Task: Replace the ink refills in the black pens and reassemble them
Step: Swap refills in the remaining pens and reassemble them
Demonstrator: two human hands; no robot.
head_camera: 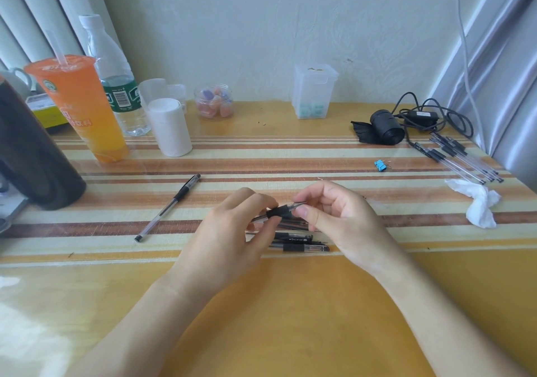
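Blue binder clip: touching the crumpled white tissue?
Apart. The head view shows the blue binder clip lying alone on the striped mat, with bare mat between it and the crumpled white tissue nearer the table's right edge.

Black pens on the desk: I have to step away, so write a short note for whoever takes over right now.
Left hand: gripping the barrel of the held pen, near its black grip.
Right hand: pinching the tip end of that pen.
Under the hands: a few more pens and caps on the striped mat, state unclear.
Left of the hands: one uncapped pen, lying alone, looks assembled.
Far right: bundle of refills beside the crumpled tissue.
Done: possibly the lone pen.
Left: finish the held pen, then the ones beneath, and cap them.
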